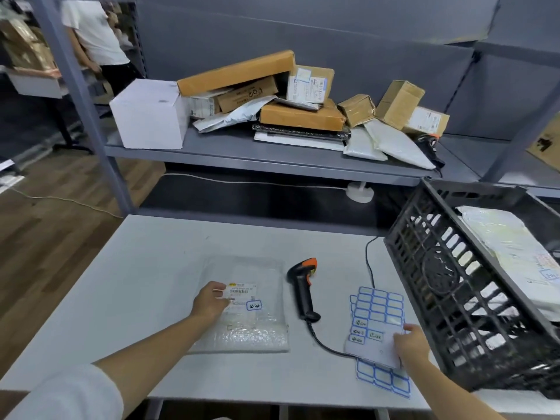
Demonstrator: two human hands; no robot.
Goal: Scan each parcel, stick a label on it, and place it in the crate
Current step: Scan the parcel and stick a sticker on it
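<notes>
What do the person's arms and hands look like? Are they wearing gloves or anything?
No gloves: both hands are bare, the left hand and the right hand. The forearms are bare too. A white sleeve covers the upper left arm. No rings, watch or bracelets show.

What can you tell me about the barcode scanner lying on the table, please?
The barcode scanner is a handheld, pistol-shaped unit in black plastic with orange trim at the head and on the trigger. It lies on its side on the white table, head pointing away from the person and handle toward them. It sits between the bubble-wrap parcel and the label sheets. A black cable leaves the handle base and runs under the label sheets. Neither hand touches it.
</notes>
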